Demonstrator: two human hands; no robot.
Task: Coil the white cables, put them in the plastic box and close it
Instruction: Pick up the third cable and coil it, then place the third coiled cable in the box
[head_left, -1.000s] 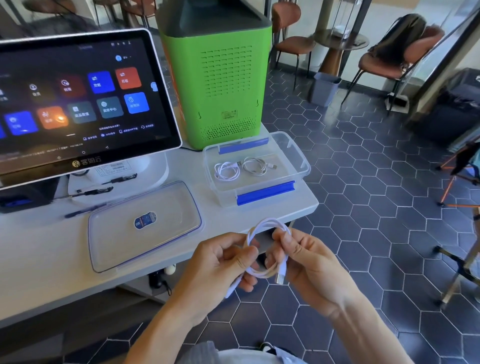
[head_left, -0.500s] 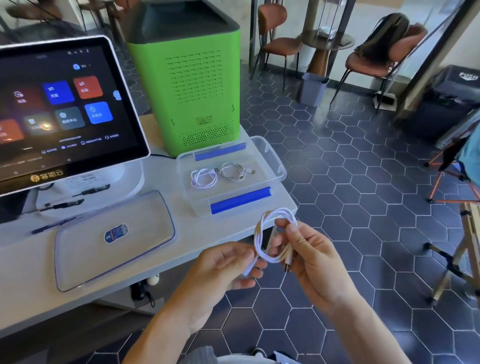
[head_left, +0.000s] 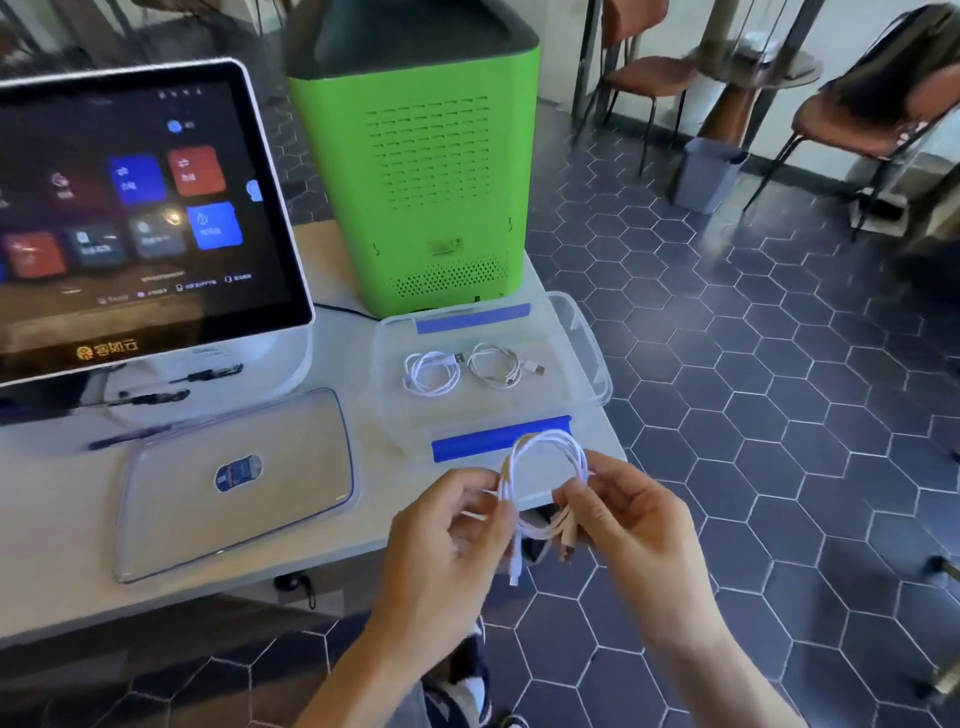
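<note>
**Careful: the coil can spring open before it reaches the box**

Right now you hold the third white cable (head_left: 543, 486) as a loose loop off the worktop's (head_left: 62, 525) near corner, just on your side of the plastic box (head_left: 589, 340). Your left hand (head_left: 447, 540) pinches the loop at its nine o'clock side and your right hand (head_left: 631, 517) pinches it at about four o'clock, both closed on the cable, palms turned towards each other, with only the loop between them.

Two plug ends dangle free at six o'clock. If you ease either pinch too soon, I judge the turns will slip and unwind, and the loose ends could snag the box's near blue clip (head_left: 501, 439) as you carry the coil over it. A sprawling coil may also ride up on the two coiled cables (head_left: 460, 370) already lying in the box, or hang over the rim and stop the lid (head_left: 234, 478), which lies at nine o'clock of the box, from seating.
</note>
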